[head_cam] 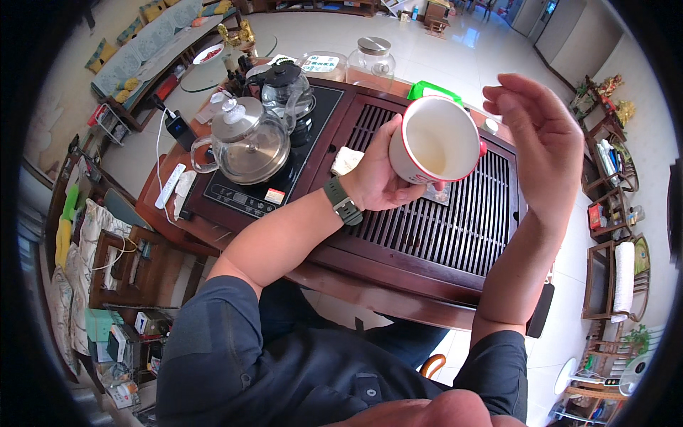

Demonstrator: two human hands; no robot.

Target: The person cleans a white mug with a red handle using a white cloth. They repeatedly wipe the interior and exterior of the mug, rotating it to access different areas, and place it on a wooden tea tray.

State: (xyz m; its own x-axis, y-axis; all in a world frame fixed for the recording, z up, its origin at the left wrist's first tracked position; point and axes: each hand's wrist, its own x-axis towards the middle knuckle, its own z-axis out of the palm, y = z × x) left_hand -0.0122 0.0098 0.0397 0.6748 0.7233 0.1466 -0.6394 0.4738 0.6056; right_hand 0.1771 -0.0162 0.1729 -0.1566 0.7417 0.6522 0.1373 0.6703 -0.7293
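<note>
My left hand [373, 171], with a dark green watch on its wrist, holds a white enamel-style mug [440, 133] with a red rim and a red handle at its right. The mug is raised above the slatted tea tray [464, 229], its mouth tilted up at me. A pale yellowish tone shows inside at the bottom; whether it is liquid, I cannot tell. To the right of the mug, my right hand [544, 128] is raised in the air with loosely bent fingers and nothing visible in it. Beneath the mug, a small dark flat packet [438, 194] rests on the slats.
A glass kettle [248, 144] and a black-lidded glass pot [283, 88] stand on the black electric hob [235, 197] at left. A folded cloth [347, 160] lies by my left hand. Behind are a lidded glass jar [371, 61] and a green packet [433, 89]. A power strip [171, 186] lies left.
</note>
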